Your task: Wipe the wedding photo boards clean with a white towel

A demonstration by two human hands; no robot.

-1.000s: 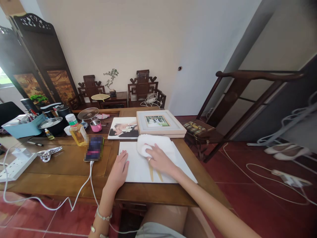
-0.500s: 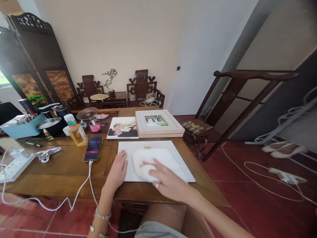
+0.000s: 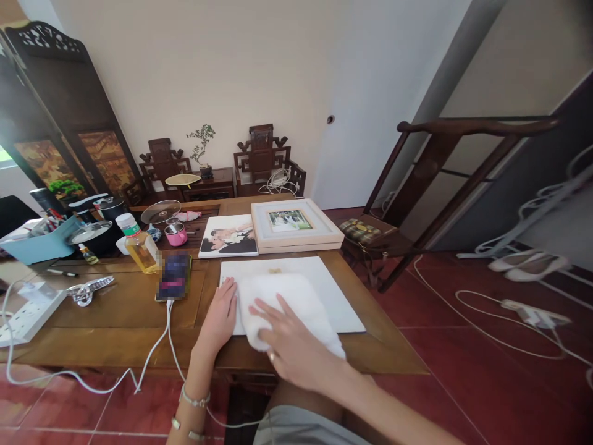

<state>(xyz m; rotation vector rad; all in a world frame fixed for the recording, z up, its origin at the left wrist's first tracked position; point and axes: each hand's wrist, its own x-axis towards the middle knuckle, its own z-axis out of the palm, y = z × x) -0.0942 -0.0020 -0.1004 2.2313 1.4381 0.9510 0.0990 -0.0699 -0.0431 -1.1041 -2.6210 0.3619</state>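
Note:
A flat white panel (image 3: pixel 340 309) lies on the wooden table in front of me, with a small tan mark near its far edge. My left hand (image 3: pixel 223 314) rests flat on the panel's left edge, fingers stretched out and holding nothing. Under my right hand (image 3: pixel 290 340) is a fluffy white towel (image 3: pixel 306 296), bunched and pressed onto the panel. The fingers curve over the cloth, and its near part hangs past the panel's front edge. The towel hides much of the panel's middle.
Behind the panel lie a photo print (image 3: pixel 229 236) and a boxed picture frame (image 3: pixel 296 224). To the left are a phone (image 3: pixel 173 278) on a cable, a bottle (image 3: pixel 141 247), a pink cup (image 3: pixel 176 233), a metal clamp-like tool (image 3: pixel 88 289) and a power strip (image 3: pixel 30 318). A chair (image 3: pixel 430 173) stands right.
My right hand has moved the towel left and toward me, baring more of the panel's right side. My left hand stays in place; the view has shifted slightly.

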